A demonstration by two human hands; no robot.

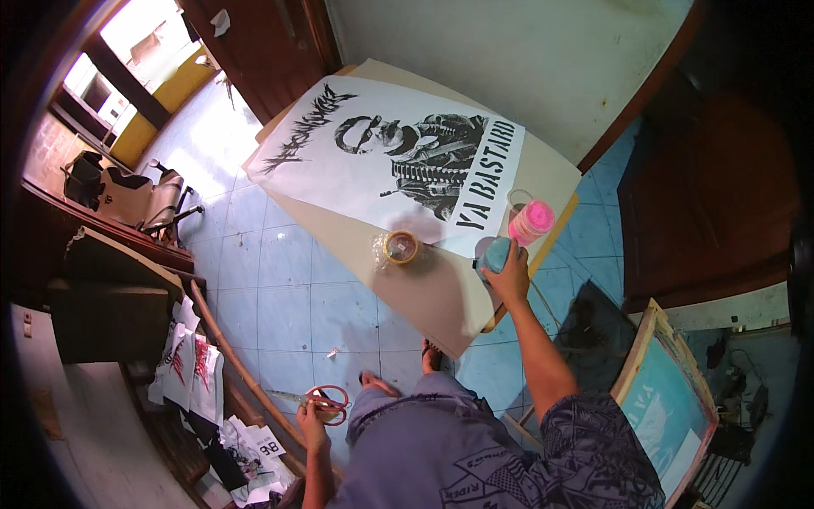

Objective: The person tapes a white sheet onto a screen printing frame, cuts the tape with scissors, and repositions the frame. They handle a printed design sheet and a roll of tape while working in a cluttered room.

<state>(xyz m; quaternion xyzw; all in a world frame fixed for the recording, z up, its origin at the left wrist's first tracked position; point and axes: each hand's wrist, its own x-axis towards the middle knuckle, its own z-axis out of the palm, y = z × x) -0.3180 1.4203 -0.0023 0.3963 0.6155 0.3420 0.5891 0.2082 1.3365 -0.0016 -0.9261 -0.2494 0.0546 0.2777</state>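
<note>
Right of the frame's centre, the right hand (510, 276) is closed around the top of a teal plastic jar (494, 254) that rests on the lower right edge of a tan board (441, 297). Just above it, touching or nearly so, stands a pink jar (532, 222) with a clear lid or cup behind it. A large white poster (339, 161) with a black printed figure and lettering lies on the board, filling the upper middle of the frame. A roll of clear packing tape (400, 247) sits at the poster's lower edge, left of the teal jar.

At the lower left of centre, the left hand (312, 422) grips red-handled scissors (318, 399), fingers apparently through the loops, though the view is small there. The blades point toward the left over a blue tiled floor (288, 288). A wooden-framed printing screen (670, 399) leans at the lower right, and printed sheets (191, 365) lie at the lower left.
</note>
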